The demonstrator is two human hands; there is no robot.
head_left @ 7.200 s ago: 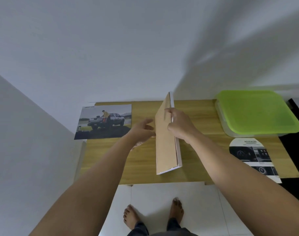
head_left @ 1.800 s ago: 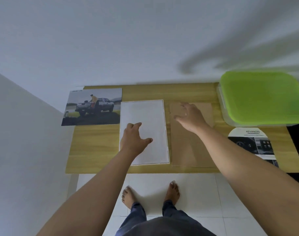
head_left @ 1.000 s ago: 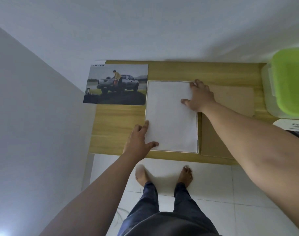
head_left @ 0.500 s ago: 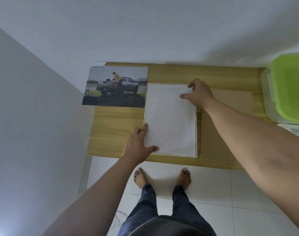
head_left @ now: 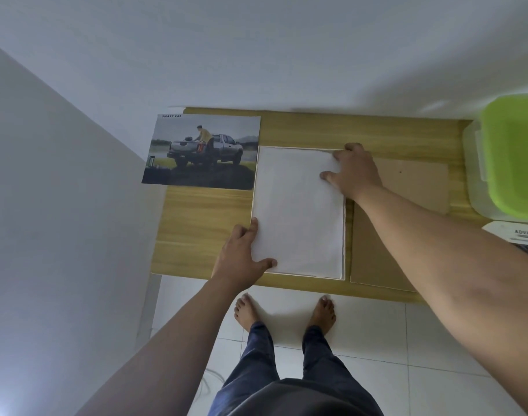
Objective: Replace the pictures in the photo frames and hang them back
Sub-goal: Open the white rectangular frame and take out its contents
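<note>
A white photo frame (head_left: 298, 217) lies face down on the wooden table (head_left: 196, 223), a white sheet showing inside it. My left hand (head_left: 241, 259) rests on the frame's near left corner, thumb across the sheet. My right hand (head_left: 353, 172) is at the frame's far right corner, fingertips bent at the sheet's edge. The brown backing board (head_left: 407, 187) lies flat to the right of the frame, partly under my right arm. A pickup truck picture (head_left: 202, 151) lies at the table's far left, overhanging the edge.
A clear box with a green lid (head_left: 512, 163) stands at the table's right end. A printed car leaflet (head_left: 524, 235) lies in front of it. White walls close in behind and to the left. My bare feet (head_left: 283, 310) stand on white floor tiles.
Since the backing board came off and was laid to the right, both hands moved onto the frame. In the last half second my right fingers curled tighter at the far right corner.
</note>
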